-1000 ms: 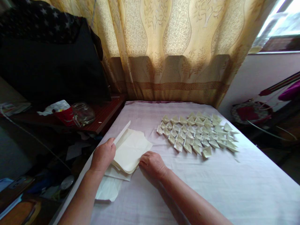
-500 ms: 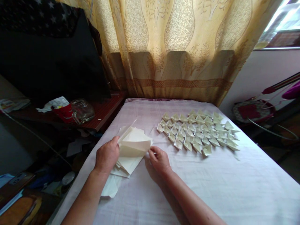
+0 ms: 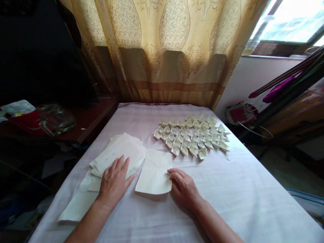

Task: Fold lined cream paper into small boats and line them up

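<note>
One sheet [image 3: 154,172] lies between the hands [image 3: 115,182] [image 3: 185,189] — the right pinching its edge.

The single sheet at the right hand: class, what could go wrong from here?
The single sheet might crease where the right hand holds its edge. Its far corner lies close to the folded paper pieces, so a push could disturb them. The uneven paper stack might slide if the left hand presses sideways.

One head-worn camera looks forward and down from close above the pale cloth [image 3: 215,195], facing the patterned curtain [image 3: 174,67] beyond
</note>
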Available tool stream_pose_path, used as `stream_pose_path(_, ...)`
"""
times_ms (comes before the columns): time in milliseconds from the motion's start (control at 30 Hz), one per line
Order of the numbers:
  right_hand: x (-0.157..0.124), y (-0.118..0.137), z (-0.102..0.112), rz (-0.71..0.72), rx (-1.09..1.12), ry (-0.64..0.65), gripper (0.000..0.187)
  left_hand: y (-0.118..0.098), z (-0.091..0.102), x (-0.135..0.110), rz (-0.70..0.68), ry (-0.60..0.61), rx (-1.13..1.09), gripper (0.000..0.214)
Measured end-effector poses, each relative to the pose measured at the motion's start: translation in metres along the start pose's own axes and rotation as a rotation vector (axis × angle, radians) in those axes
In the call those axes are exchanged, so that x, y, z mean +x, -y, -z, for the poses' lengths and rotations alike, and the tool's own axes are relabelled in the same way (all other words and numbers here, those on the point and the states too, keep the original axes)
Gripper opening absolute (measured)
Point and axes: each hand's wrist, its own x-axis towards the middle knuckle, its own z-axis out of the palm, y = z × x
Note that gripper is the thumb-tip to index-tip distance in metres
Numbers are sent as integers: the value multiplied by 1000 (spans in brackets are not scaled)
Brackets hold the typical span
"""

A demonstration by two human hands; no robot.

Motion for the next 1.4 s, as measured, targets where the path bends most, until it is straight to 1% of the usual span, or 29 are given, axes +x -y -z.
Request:
stream_pose_path(100, -8, 0, 10, 4, 2, 57, 22, 2, 4, 6, 41, 12, 20, 51)
stream_pose_path(133, -9, 0, 14, 7, 7, 75, 22, 2, 4, 6, 55, 0, 23, 51)
stream_pose_path(200, -13, 0, 20, 3, 18, 102, 23, 1, 2, 3, 56, -74, 25, 55)
stream_pose_path(233, -15, 0, 23, -3, 23, 111, 23, 0, 0, 0, 16, -125, 13, 59)
stream_pose_path(267, -17, -1, 25, -10, 29, 116, 24, -3, -2, -3, -66, -172, -14, 62)
stream_pose_path(300, -18, -2, 28, -16, 33, 114, 25, -6, -5, -6, -179, -203, -54, 65)
stream_pose_path(333, -20, -4, 30, -19, 38, 107, 25, -10, -7, -9, -310, -211, -106, 68)
stream_pose_path(400, -23, -7, 32, -32, 50, 87, 26, -18, -10, -11, -529, -160, -210, 69)
stream_pose_path(467, -25, -9, 34, -56, 65, 68, 27, -26, -11, -9, -631, -64, -298, 65)
stream_pose_path(533, -26, -10, 35, -84, 80, 65, 26, -34, -12, -3, -670, 36, -380, 57)
stream_pose_path(600, -25, -10, 35, -101, 88, 73, 26, -40, -13, 3, -669, 104, -448, 50)
stream_pose_path(667, -25, -9, 36, -106, 75, 95, 28, -46, -14, 7, -651, 127, -496, 49)
stream_pose_path(767, -24, -7, 39, -98, 42, 142, 30, -51, -13, 7, -643, 83, -557, 44)
stream_pose_path(867, -25, -4, 42, -143, 49, 158, 19, -56, -8, 1, -635, 42, -656, 29)
stream_pose_path(900, -24, -2, 43, -179, 44, 163, 20, -57, -6, -1, -615, 44, -687, 25)
stream_pose_path(967, -23, -1, 44, -262, -8, 190, 26, -61, -7, -6, -536, 58, -713, 26)
stream_pose_path(1067, -18, 0, 39, -383, -130, 222, 34, -65, -16, -9, -343, 32, -678, 26)
stream_pose_path(1100, -15, 0, 37, -414, -164, 228, 35, -66, -20, -9, -286, 2, -659, 32)
stream_pose_path(1167, -10, -2, 32, -457, -226, 239, 32, -70, -25, -8, -224, -104, -613, 47)
stream_pose_path(1233, -5, -3, 27, -467, -288, 252, 29, -74, -25, -7, -226, -240, -537, 53)
stream_pose_path(1300, -2, -3, 24, -455, -340, 251, 27, -80, -20, -6, -286, -333, -450, 45)
stream_pose_path(1333, -2, -3, 23, -446, -356, 247, 27, -84, -18, -6, -341, -340, -417, 39)
stream_pose_path(1400, -2, -2, 21, -428, -377, 235, 26, -91, -15, -7, -492, -296, -395, 32)
